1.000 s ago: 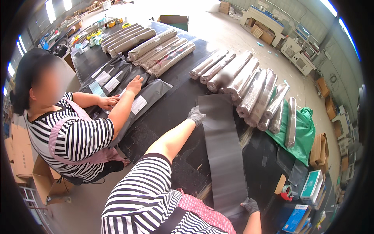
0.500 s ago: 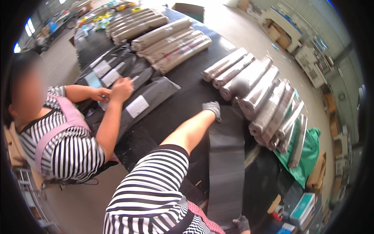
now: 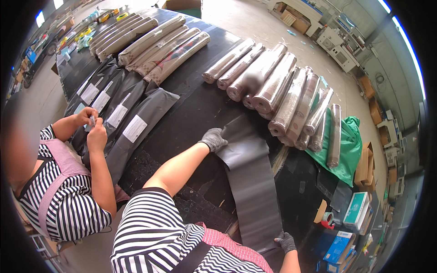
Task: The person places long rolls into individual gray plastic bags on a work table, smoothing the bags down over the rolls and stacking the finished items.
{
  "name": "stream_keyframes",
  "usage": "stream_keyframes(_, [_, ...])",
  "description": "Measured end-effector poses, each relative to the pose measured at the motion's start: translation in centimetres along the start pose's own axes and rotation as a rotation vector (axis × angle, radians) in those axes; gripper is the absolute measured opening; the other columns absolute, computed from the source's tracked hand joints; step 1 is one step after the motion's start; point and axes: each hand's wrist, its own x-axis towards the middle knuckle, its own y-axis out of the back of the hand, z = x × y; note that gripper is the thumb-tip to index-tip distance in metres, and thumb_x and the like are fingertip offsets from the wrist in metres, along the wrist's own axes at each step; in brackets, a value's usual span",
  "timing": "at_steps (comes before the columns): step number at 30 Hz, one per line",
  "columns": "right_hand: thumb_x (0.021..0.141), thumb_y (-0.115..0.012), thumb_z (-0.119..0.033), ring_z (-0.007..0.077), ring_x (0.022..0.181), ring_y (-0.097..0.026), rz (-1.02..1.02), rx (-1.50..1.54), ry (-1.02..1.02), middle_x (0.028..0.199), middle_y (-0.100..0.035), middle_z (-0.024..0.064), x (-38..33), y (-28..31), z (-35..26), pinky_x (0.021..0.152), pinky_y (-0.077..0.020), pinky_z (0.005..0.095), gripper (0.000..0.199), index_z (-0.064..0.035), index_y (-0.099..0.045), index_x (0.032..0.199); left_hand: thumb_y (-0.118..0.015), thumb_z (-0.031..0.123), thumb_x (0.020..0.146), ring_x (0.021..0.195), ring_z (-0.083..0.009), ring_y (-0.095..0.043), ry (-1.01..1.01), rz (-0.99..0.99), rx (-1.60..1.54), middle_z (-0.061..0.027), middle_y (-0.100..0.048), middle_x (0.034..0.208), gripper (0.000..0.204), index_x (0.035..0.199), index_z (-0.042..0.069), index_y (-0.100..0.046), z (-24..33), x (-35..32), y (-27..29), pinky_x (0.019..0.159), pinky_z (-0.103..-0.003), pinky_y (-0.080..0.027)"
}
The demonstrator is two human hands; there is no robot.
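Observation:
A long, flat dark grey plastic bag (image 3: pixel 256 186) stretches across the black table in front of me, its far part creased and bent a little. My left hand (image 3: pixel 214 139), in a grey glove, is closed on the left edge of that bag near its far end. At the near end my right hand (image 3: pixel 287 242), in a fingerless-looking grey glove, pinches the bag's right corner. The bag lies flat, with no bulge showing in it.
Several plastic-wrapped rolls (image 3: pixel 282 88) lie right of the bag's far end, some on a green sheet (image 3: pixel 348 145). More rolls (image 3: pixel 168 57) are at the far left. A co-worker's hands (image 3: pixel 95 125) hold something small over labelled grey packages (image 3: pixel 135 128). Boxes (image 3: pixel 356 209) and tape (image 3: pixel 327 220) sit near right.
My left hand has pulled the bag's far end leftward and nearer, creasing it. My right hand stays at the near corner. The view has shifted, and the co-worker's hands have come closer together.

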Motion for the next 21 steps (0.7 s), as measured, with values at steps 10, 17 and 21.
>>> stream_keyframes(10, [0.077,-0.082,-0.016,0.0147,0.082,-0.063,0.039,0.554,0.273,0.091,-0.07,0.0107,-2.0,-1.0,-15.8,0.076,-0.0516,0.0337,0.036,0.0007,-0.064,0.103,-0.073,0.037,0.083,0.113,-0.0401,-0.059,-0.323,0.41,0.126,-0.0235,-0.064,0.117,0.05,0.12,0.006,-0.061,0.5,7.7,18.3,0.098,-0.046,-0.046])
stream_keyframes(17, [0.072,-0.084,-0.035,0.0306,0.084,-0.067,0.059,0.07,0.147,0.089,-0.07,0.0161,2.4,-1.3,-18.4,0.079,-0.0515,0.041,0.049,-0.0002,-0.065,0.101,-0.076,0.044,0.075,0.139,-0.0351,-0.039,0.636,0.739,0.472,-0.0182,-0.047,0.144,0.085,0.144,0.009,-0.042,-14.3,12.1,26.5,0.111,-0.052,-0.033])
stream_keyframes(21, [0.071,-0.085,-0.034,0.0276,0.079,-0.065,0.029,0.126,0.098,0.085,-0.069,0.0144,2.6,-2.3,-17.1,0.076,-0.0512,0.0401,0.046,-0.001,-0.064,0.096,-0.084,0.05,0.067,0.136,-0.035,-0.044,0.637,0.371,0.603,-0.0174,-0.047,0.145,0.1,0.147,0.01,-0.04,-11.1,12.7,28.5,0.11,-0.047,-0.038])
